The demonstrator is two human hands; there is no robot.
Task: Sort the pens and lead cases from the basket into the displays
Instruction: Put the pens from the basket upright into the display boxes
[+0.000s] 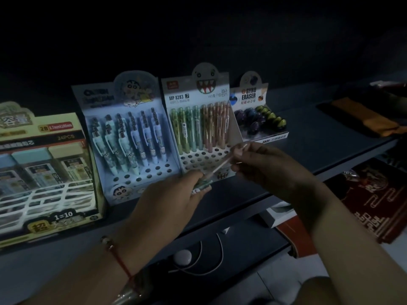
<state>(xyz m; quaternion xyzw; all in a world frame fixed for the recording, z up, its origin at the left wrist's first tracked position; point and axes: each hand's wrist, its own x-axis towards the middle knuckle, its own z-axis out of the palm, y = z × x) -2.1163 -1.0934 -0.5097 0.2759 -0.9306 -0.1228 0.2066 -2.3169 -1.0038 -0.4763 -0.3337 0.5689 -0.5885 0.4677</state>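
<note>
While left hand (176,190) grips a pen bundle (201,183), right hand (262,164) pinches one pink pen (222,165) before the MP 8283 display (202,128).

Dark shelf (308,137): lead-case box (44,172), two pen displays (130,137) (202,128), eraser display (259,115).

At nine o'clock, the pale yellow cardboard lead-case display (41,172) is cut off by the left edge, its printing too blurred to read. The white wire basket (44,199) before it is likewise cut off. The left hand (171,192) hides most of the bundle of patterned pens (203,183) it grips, so their number cannot be told. At three o'clock, dark orange-and-black goods (363,119) on the shelf are perhaps cloth; too dim to identify.
</note>
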